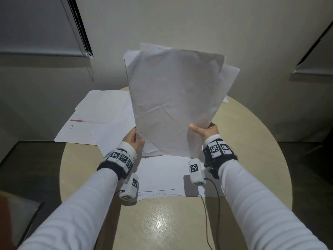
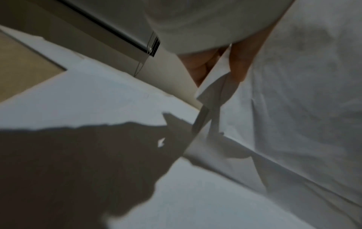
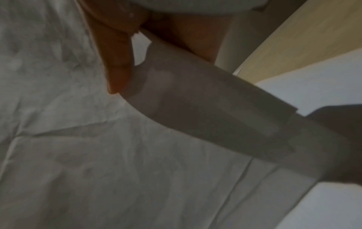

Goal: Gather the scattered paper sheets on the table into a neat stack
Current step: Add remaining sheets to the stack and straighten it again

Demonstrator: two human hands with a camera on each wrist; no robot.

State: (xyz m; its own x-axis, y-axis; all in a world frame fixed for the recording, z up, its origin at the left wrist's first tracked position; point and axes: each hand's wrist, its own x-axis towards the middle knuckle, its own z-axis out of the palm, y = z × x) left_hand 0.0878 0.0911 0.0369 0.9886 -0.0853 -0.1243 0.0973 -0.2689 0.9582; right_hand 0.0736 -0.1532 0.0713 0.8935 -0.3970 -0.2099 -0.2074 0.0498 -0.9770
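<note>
A bundle of white paper sheets (image 1: 176, 98) stands upright above the round table, its top corners fanned out unevenly. My left hand (image 1: 134, 139) grips the bundle's lower left edge, and my right hand (image 1: 204, 129) pinches its lower right edge with the thumb on the near face. In the left wrist view my fingers (image 2: 240, 62) curl round the bundle (image 2: 303, 108). The right wrist view has my thumb (image 3: 117, 62) pressed on the creased sheets (image 3: 78, 139). More sheets (image 1: 100, 121) lie spread on the table's left side. Another sheet (image 1: 162, 175) lies flat under the bundle.
The round, pale wooden table (image 1: 171, 222) has bare surface at its near and right parts. A beige wall stands close behind it, with window blinds (image 1: 36, 29) at the upper left. Black cables (image 1: 216, 204) hang from the wrist cameras.
</note>
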